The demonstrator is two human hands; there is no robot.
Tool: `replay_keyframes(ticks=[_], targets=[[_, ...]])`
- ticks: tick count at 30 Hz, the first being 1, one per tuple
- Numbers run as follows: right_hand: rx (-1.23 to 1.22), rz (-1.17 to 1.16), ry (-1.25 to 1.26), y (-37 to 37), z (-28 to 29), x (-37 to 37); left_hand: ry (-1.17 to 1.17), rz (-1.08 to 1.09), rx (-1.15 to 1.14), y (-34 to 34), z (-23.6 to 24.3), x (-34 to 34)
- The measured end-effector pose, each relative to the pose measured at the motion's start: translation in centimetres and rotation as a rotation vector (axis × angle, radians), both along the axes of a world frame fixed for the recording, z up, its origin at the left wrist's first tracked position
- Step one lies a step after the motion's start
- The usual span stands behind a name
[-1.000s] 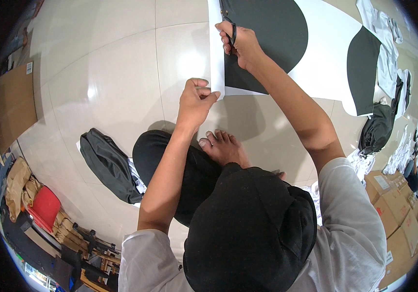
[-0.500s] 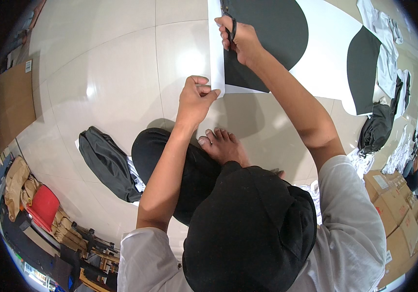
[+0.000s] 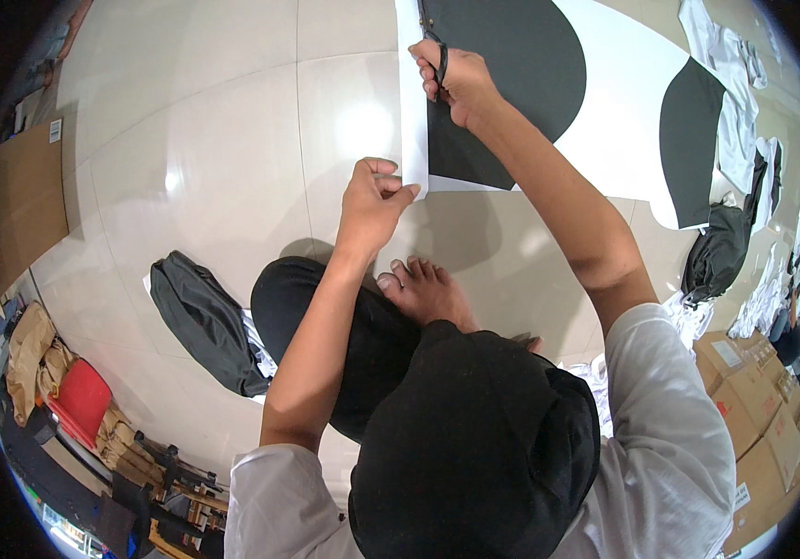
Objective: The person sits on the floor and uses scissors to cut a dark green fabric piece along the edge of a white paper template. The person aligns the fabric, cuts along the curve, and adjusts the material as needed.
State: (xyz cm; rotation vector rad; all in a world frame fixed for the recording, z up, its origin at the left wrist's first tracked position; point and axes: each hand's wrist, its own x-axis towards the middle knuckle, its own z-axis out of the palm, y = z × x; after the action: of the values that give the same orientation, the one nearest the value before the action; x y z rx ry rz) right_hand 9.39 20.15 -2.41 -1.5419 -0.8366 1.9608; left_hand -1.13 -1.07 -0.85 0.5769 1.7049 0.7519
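A white sheet (image 3: 623, 130) with large black shapes (image 3: 507, 102) lies on the floor at the top of the head view, a narrow white strip (image 3: 411, 130) along its left side. My right hand (image 3: 451, 84) is closed around the handles of black scissors (image 3: 441, 65), over that strip's inner edge; the blades mostly point away from me and are hard to make out. My left hand (image 3: 377, 200) is closed on the strip's lower end, thumb and curled fingers at the edge. My bare foot (image 3: 428, 293) is just below.
Folded dark fabric (image 3: 200, 317) lies by my left knee. Cardboard (image 3: 27, 186), a red chair (image 3: 79, 396) and brown bundles (image 3: 27, 354) are at left. At right are white garments (image 3: 731, 93), dark bundled cloth (image 3: 712, 252), stacked cartons (image 3: 759, 419) and another person (image 3: 796, 340), small and blurred.
The sheet, my hands and the surroundings appear slightly lower in the view. My grips on the scissors and the strip look the same, with very little movement relative to the sheet.
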Motion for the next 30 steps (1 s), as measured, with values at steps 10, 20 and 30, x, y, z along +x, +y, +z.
replay_keyframes(ticks=[10, 20, 30], targets=[[0.001, 0.027, -0.018, 0.3, 0.6, -0.3, 0.012, -0.004, -0.008, 0.1, 0.2, 0.0], [0.032, 0.015, -0.011, 1.3, 0.2, -0.7, 0.011, -0.004, -0.011, 0.1, 0.0, 0.0], [0.056, 0.011, -0.004, 1.4, 0.3, -0.8, 0.018, -0.003, -0.026, 0.0, 0.0, 0.0]])
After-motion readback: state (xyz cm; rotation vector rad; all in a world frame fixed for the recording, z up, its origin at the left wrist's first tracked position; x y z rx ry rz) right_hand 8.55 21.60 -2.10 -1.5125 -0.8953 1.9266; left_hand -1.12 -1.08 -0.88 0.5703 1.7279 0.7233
